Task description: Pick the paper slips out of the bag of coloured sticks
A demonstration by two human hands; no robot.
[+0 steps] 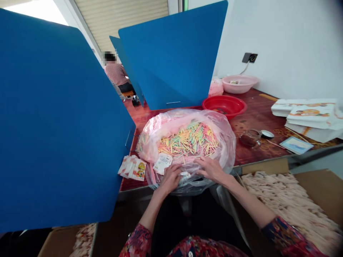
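Pastel sticks [189,141] fill a clear plastic bag [217,142] just beyond the hands, its rim rolled back to hold the mouth open; left hand [170,178] curls closed on the rim, right hand [210,169] lies open, steadying the bag on the desk [257,142].

plastic bag [184,117]: clear, pink-tinged, mouth rolled wide open | pastel sticks [189,141]: loose heap inside bag
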